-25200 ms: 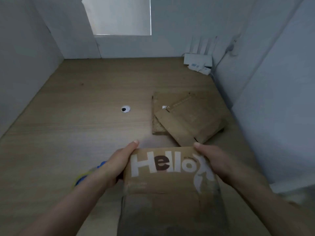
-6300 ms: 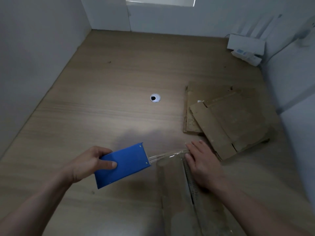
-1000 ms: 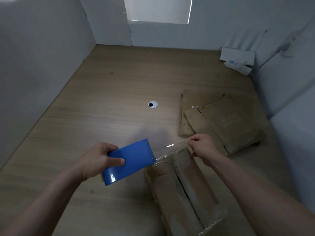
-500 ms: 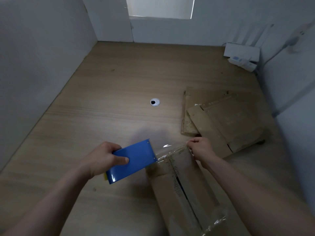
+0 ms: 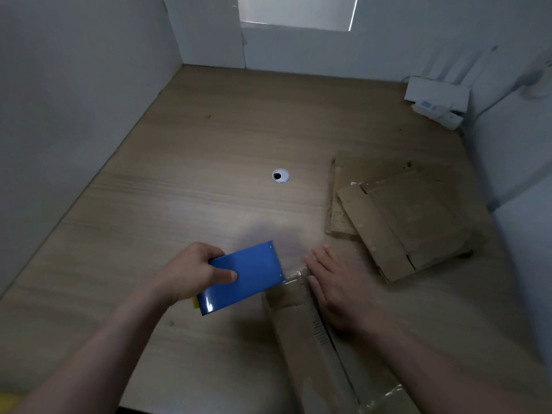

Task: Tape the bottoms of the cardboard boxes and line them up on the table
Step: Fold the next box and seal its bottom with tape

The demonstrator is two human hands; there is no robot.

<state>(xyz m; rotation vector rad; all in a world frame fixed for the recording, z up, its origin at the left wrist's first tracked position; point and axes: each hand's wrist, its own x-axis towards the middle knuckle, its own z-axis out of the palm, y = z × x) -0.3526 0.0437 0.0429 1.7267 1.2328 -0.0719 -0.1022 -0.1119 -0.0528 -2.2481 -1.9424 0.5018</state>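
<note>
Right hand (image 5: pixel 337 291), fingers straight, presses flat on the far end of the brown cardboard box (image 5: pixel 298 339), while the left hand (image 5: pixel 191 276) grips a blue flat-sided plastic tape dispenser (image 5: pixel 248 279) just left of that end, so the palm should bear down firmly as the clear tape (image 5: pixel 294 274) is torn.

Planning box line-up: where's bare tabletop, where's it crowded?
Bare: table between left wall and cable hole, plus the far strip before the back wall. Crowded: flat cardboard stack at right; near middle, left hand with tape dispenser, right hand on the box.
</note>
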